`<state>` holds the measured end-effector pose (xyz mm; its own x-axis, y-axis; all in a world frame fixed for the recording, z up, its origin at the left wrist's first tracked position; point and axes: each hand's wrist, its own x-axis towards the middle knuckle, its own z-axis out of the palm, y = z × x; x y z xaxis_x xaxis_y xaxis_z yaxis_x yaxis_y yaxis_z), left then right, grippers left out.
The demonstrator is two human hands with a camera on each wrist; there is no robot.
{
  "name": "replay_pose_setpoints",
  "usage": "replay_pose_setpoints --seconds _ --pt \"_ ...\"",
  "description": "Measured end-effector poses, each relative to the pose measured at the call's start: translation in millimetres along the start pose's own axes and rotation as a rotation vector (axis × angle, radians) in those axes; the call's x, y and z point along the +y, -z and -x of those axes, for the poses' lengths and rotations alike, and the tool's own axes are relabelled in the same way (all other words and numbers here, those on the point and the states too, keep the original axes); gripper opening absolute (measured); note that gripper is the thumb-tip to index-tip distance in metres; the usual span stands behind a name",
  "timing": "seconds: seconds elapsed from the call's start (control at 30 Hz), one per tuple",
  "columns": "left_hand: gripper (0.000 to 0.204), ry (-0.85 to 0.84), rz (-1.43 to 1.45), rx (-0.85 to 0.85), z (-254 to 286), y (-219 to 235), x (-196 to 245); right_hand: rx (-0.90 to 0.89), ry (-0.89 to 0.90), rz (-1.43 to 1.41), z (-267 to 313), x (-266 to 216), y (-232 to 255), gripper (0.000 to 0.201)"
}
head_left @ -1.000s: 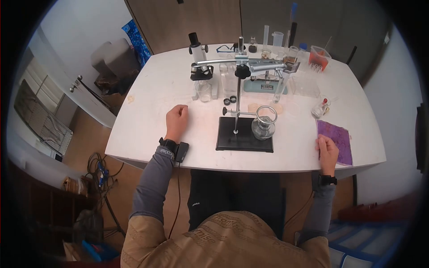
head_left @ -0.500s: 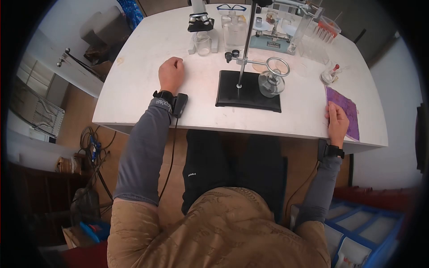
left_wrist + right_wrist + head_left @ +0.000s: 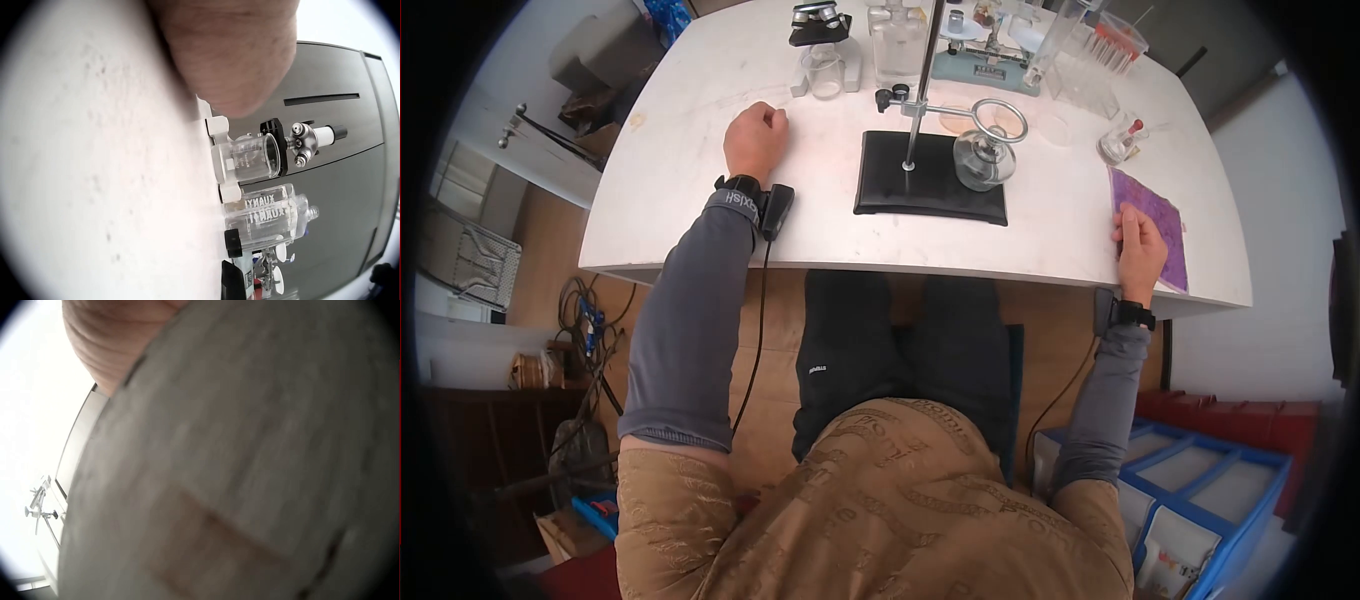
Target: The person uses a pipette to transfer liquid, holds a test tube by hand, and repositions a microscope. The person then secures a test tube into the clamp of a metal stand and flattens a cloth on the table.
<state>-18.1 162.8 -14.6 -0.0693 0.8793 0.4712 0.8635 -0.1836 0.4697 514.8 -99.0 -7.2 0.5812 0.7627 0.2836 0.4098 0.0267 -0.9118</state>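
My left hand [image 3: 756, 142] rests on the white table [image 3: 810, 230] with its fingers curled in, holding nothing. In the left wrist view part of that hand [image 3: 234, 56] fills the top, with a glass beaker [image 3: 245, 157] beyond it. On the right, my right hand [image 3: 1140, 245] lies at the left edge of a purple cloth [image 3: 1165, 222], fingers loosely bent; nothing is visibly gripped. Between the hands stands a black-based retort stand [image 3: 887, 190], and a glass flask [image 3: 982, 163] sits on its base below the metal ring [image 3: 1000, 120].
At the back left is a microscope [image 3: 819, 28], with a beaker [image 3: 826, 78] before it and a clear bottle [image 3: 898, 50] beside it. A teal balance [image 3: 985, 74] and a test tube rack [image 3: 1080, 88] stand behind. A small glass vessel [image 3: 1116, 146] is beyond the cloth.
The head view has tilted down, so the table sits higher and its back edge is partly cut off. Both hands stay in the same places on the table.
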Motion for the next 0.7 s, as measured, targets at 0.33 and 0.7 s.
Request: replay_pose_setpoints --seconds 0.33,0.7 --pt "0.031 0.054 -0.062 -0.027 -2.6 2.8 8.5 0.034 0.038 -0.022 1.2 -1.5 -0.5 0.027" --pt "0.03 0.024 -0.076 -0.014 -1.6 2.5 9.6 0.005 0.036 -0.006 -0.8 3.7 -2.6 0.027"
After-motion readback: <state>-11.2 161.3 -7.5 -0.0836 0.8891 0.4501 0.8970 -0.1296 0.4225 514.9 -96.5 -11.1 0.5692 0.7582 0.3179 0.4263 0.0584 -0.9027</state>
